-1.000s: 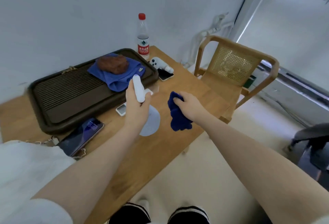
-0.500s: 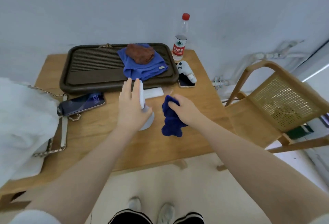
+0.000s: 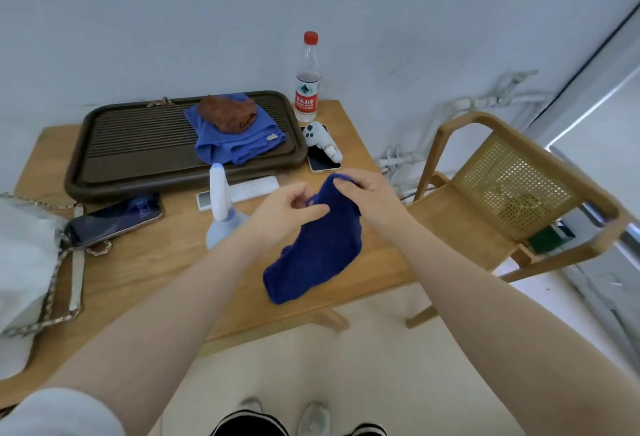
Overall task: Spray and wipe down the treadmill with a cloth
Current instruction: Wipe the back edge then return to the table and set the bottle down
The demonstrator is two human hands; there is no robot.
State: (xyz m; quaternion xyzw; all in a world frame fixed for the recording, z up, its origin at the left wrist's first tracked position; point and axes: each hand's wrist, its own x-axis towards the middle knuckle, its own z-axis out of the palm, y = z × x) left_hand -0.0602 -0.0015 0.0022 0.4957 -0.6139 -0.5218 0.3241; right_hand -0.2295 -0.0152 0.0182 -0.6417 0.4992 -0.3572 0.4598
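You hold the dark blue cloth (image 3: 320, 245) in both hands above the front of the wooden surface (image 3: 145, 262): your right hand (image 3: 370, 193) has its grip clamped on the top edge, fingers curled over the fabric, and your left hand (image 3: 287, 210) pinches the edge just beside it, so the rest of the cloth hangs loose below, toward the surface's near edge. The white spray bottle (image 3: 221, 207) stands upright on the surface just to the left of your left hand, with no hand on it. Behind it a white remote (image 3: 242, 189) lies flat, and beyond that is a dark slatted tray (image 3: 138, 144) carrying a lighter blue towel (image 3: 239, 144) with a brown cloth (image 3: 228, 116) on top. A water bottle (image 3: 307, 82) stands at the back by the wall, with a white controller (image 3: 322, 141) resting on a phone (image 3: 322, 161) in front of it. Another phone (image 3: 117, 217) lies at the left beside a white bag (image 3: 24, 262) with a chain strap. A wooden cane-backed chair (image 3: 512, 200) sits to the right.
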